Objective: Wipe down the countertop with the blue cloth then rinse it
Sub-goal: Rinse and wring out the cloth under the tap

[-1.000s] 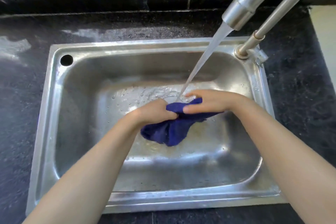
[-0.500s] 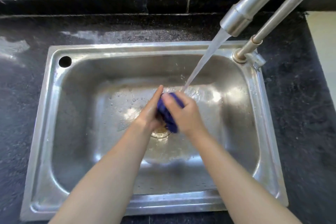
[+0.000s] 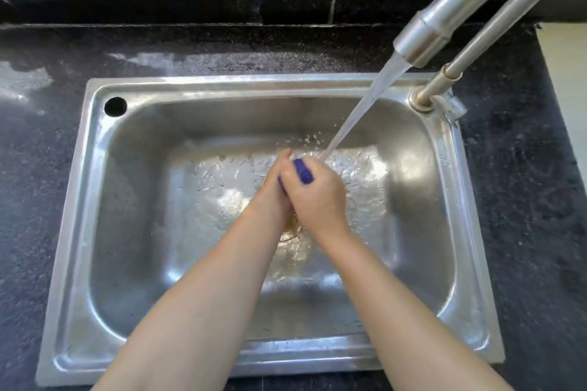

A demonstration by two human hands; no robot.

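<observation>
A: Where is the blue cloth (image 3: 303, 171) now?

B: It is balled up small over the middle of the sink (image 3: 95, 200), just above the drain, pressed between both hands. Only a small blue edge shows.

A: How do the hands hold it?

B: The right hand (image 3: 317, 197) is clenched around it. The left hand (image 3: 273, 190) presses on it from the other side with rather straight fingers.

A: And the water?

B: The stream from the faucet (image 3: 422, 38), at the far right corner of the sink, lands just at the fingertips.

A: So how to rinse well?

B: I think the cloth should open a little under the stream, then be squeezed again, several times, low in the sink so that nothing splashes on the dark countertop (image 3: 524, 200) around it.
</observation>
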